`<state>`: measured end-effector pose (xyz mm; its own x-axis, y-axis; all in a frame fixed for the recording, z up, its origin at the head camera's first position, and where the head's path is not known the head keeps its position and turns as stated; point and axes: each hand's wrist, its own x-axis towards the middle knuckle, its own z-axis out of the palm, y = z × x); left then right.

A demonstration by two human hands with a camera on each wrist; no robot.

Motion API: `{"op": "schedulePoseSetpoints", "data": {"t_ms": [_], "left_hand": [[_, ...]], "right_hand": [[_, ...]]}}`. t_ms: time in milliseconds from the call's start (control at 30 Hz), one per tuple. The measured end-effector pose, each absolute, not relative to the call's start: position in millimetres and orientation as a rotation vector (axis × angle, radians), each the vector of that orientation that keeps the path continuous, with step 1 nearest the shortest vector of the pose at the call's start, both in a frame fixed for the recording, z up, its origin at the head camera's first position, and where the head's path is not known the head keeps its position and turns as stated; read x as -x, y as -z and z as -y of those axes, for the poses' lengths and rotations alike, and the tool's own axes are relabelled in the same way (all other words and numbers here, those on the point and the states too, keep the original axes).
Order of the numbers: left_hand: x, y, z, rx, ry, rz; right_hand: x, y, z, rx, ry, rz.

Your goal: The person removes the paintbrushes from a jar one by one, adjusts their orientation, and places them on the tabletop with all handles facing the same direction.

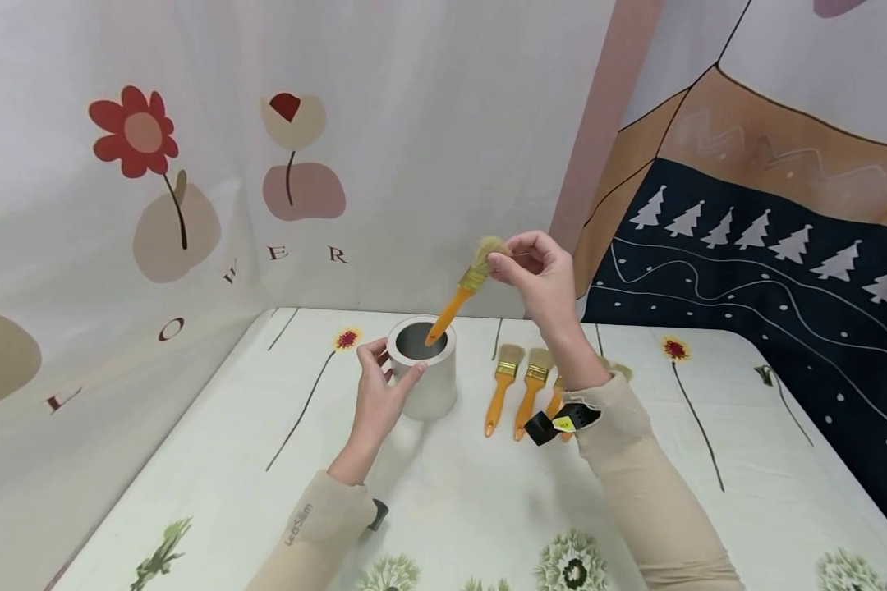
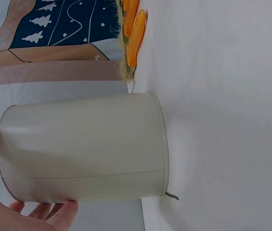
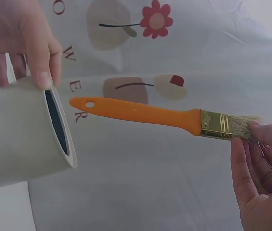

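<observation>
My right hand (image 1: 543, 275) pinches a paintbrush (image 1: 452, 313) by its pale bristles. Its orange handle slants down, the tip over the mouth of a white cylindrical container (image 1: 430, 390). In the right wrist view the handle end of the paintbrush (image 3: 140, 111) stands apart from the container's rim (image 3: 61, 127). My left hand (image 1: 381, 390) grips the container near its top, thumb on the rim and fingers round the far side. The container (image 2: 83, 149) stands upright on the table. Its dark inside shows, but the bottom is hidden.
Several more paintbrushes (image 1: 535, 382) lie side by side right of the container, bristles away from me, some partly hidden by my right forearm. The table has a white flowered cloth (image 1: 458, 509). A printed curtain (image 1: 429, 148) hangs behind the table's far edge.
</observation>
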<state>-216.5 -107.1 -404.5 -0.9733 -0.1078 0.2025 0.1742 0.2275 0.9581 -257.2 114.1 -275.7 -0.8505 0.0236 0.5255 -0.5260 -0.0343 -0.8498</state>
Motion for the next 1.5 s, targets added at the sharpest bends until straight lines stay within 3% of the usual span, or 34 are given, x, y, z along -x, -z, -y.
{"op": "schedulePoseSetpoints", "data": {"t_ms": [867,1500], "left_hand": [[216,405,107,0.061,1.819,2.257],[214,403,106,0.067,1.822,2.251]], "right_hand": [[253,284,-171,-0.336,-1.828,1.924],[244,311,-222,-0.137,-1.827,1.978]]}}
